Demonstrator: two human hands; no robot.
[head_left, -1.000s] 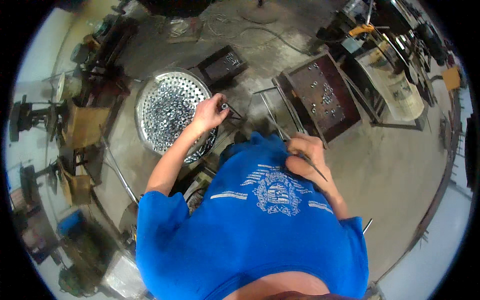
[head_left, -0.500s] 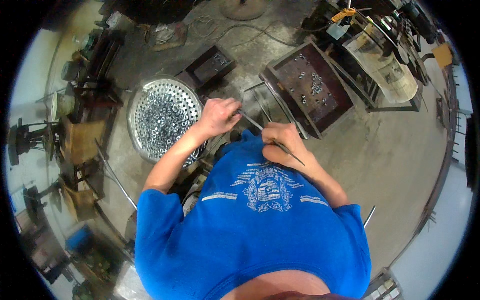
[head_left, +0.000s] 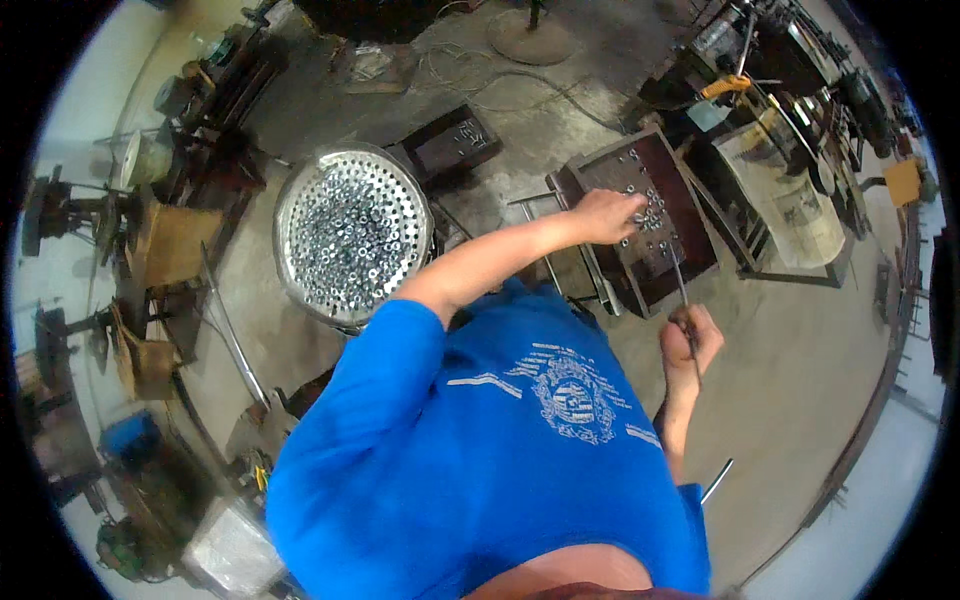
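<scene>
My left hand (head_left: 608, 216) reaches across my body into a dark metal box (head_left: 640, 290) on the right. Its fingers are bent together beside several small metal nuts (head_left: 655, 215) scattered on the box's bottom; whatever is between the fingertips is hidden. Close to the box's near right corner, my right hand (head_left: 692, 338) is closed around a thin metal rod (head_left: 682, 278). The rod's far end points up over the box, and its other end sticks out below the fist. A round perforated metal basin (head_left: 300, 275), heaped with shiny nuts (head_left: 350, 240), stands to my left.
A smaller dark box (head_left: 425, 160) with a few metal pieces lies beyond the basin. At the right is a metal frame (head_left: 790, 268) with a paper sheet (head_left: 800, 200) on it. A long rod (head_left: 232, 335) leans at the left, and a hose (head_left: 560, 90) crosses the floor.
My left hand has moved right, from the rod in front of me to the nuts in the box. My right hand has moved right and carries the rod, which now points more upright.
</scene>
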